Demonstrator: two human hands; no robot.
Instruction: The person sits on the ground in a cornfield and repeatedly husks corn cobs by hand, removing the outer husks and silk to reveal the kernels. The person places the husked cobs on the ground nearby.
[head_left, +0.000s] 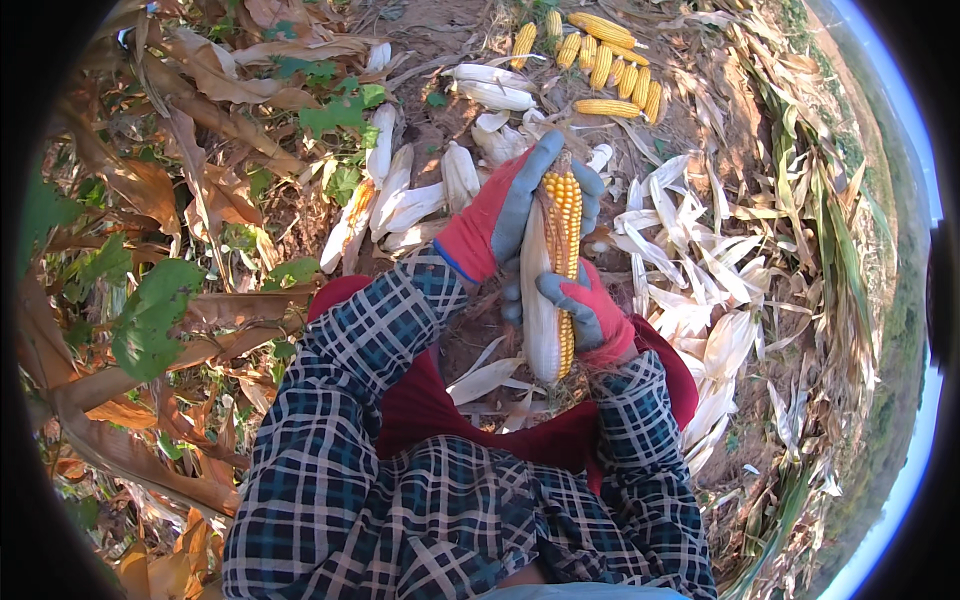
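Both my hands, in red and grey work gloves, hold one large ear of corn (568, 217) upright in front of me. Its yellow kernels show on the right side, while a pale dry husk (538, 292) still covers the left. My left hand (517, 202) grips it near the upper end, with fingers behind it and their tips at its right side. Around the lower half, my right hand (589, 311) is closed, its thumb or a finger lying across the kernels. Brown silk clings along the bared rows.
Husked yellow ears (601, 67) lie on the soil at the top. Ears in husk (457, 176) and a partly husked one (356, 214) lie to the left. Loose husks (720, 345) are heaped at right. Dry stalks and leaves (225, 307) crowd the left side.
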